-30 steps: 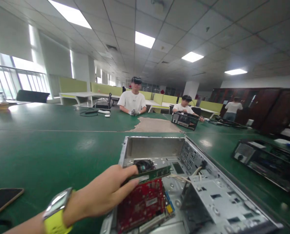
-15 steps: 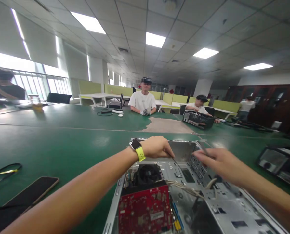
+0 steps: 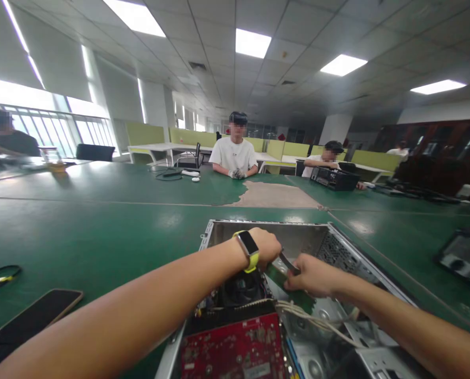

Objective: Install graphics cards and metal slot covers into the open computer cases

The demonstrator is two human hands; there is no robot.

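Observation:
My left hand (image 3: 267, 246), with a yellow-banded watch (image 3: 247, 247) on its wrist, is closed over the open computer case (image 3: 270, 223). Its fingertips meet the upper end of a short dark grey strip (image 3: 289, 262), whose exact kind I cannot make out. The lower end lies in the closed fingers of my right hand (image 3: 314, 276), deep inside the case. Below my left wrist is a black cooling fan (image 3: 241, 290). Nearer to me lies a red graphics card (image 3: 235, 345), with pale cables (image 3: 312, 318) running to its right.
A dark phone (image 3: 33, 321) lies on the green table (image 3: 140, 226) at left, beside a thin cable (image 3: 0, 279). Another computer case (image 3: 464, 258) stands at right. Across the table sits a person (image 3: 235, 155); a second person works behind a black case (image 3: 334, 179).
My right hand has moved left and down to meet my left hand at the grey strip. My left hand has shifted slightly. The view has turned a little.

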